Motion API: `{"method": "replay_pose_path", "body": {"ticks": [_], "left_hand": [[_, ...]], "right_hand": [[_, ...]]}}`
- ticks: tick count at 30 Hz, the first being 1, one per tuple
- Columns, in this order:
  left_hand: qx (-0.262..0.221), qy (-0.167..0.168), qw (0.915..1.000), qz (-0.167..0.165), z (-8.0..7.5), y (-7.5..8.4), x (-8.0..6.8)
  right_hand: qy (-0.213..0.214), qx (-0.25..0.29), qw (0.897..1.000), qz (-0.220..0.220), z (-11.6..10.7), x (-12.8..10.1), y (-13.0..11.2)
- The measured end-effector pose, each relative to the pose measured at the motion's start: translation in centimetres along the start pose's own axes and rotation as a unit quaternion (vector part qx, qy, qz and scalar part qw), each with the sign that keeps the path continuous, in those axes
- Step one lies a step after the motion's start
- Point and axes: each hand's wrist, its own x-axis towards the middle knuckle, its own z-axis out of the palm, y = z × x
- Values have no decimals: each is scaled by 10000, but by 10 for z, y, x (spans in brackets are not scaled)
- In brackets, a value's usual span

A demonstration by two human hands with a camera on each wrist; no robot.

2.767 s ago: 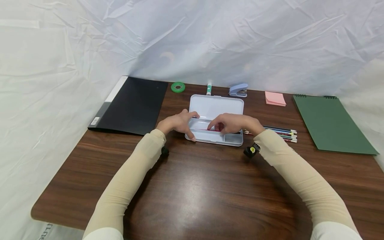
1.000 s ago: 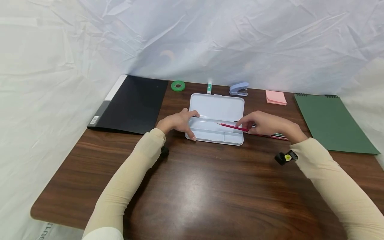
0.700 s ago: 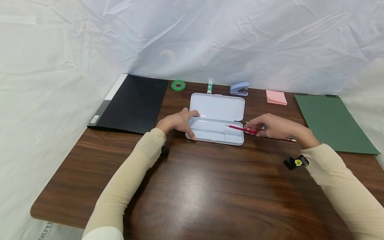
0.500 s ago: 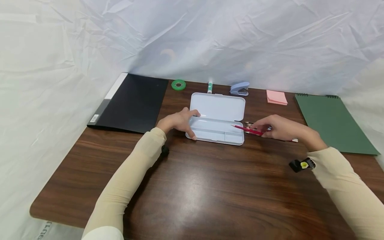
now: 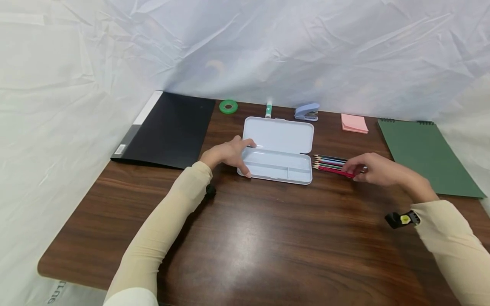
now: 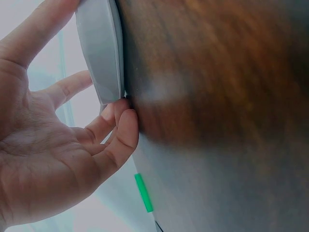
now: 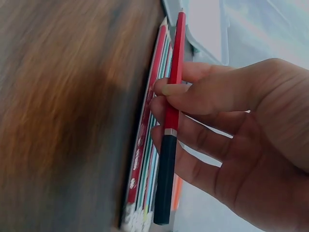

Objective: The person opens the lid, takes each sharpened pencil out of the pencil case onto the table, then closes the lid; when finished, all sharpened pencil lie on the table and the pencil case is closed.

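Note:
My left hand grips the left end of an open white pencil case, thumb at the front edge and index finger at the back. The left wrist view shows the case's end between the spread fingers. In the right wrist view, my right hand pinches a red pencil with a dark end between thumb and fingertips. Several eraser-tipped pencils lie side by side just beneath it. From the head view, the right hand covers the rear part of that row, right of the case.
A black folder lies at the left. Along the back are a roll of green tape, a glue stick, a light blue stapler and pink sticky notes. A green spiral notebook lies at the right.
My right hand has taken the red pencil out of the case and carried it right, over the pencil row. The row's tips now show. My left hand has stayed on the case.

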Motion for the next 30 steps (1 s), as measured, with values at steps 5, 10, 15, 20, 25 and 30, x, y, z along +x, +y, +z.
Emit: {"method": "replay_pose_path", "body": {"ticks": [5,10,15,20,25,30], "left_hand": [[-34,14,10000,36,0,-1,-1],[-53,33,10000,34,-1,-1,-2],[-38,-25,10000,21,-1,0,-2],[-35,-48,10000,-22,-1,0,0],[-45,-67,10000,-35,-2,0,0],[-45,-73,10000,-23,-2,0,-1]], "right_hand": [[65,9,10000,52,3,-5,5],[222,-121,9997,64,6,-5,6],[343,-182,9991,181,11,-4,7],[515,-336,9979,205,14,-4,9],[614,-429,9970,192,16,-3,10],[718,-490,9960,206,18,-2,10]]}}
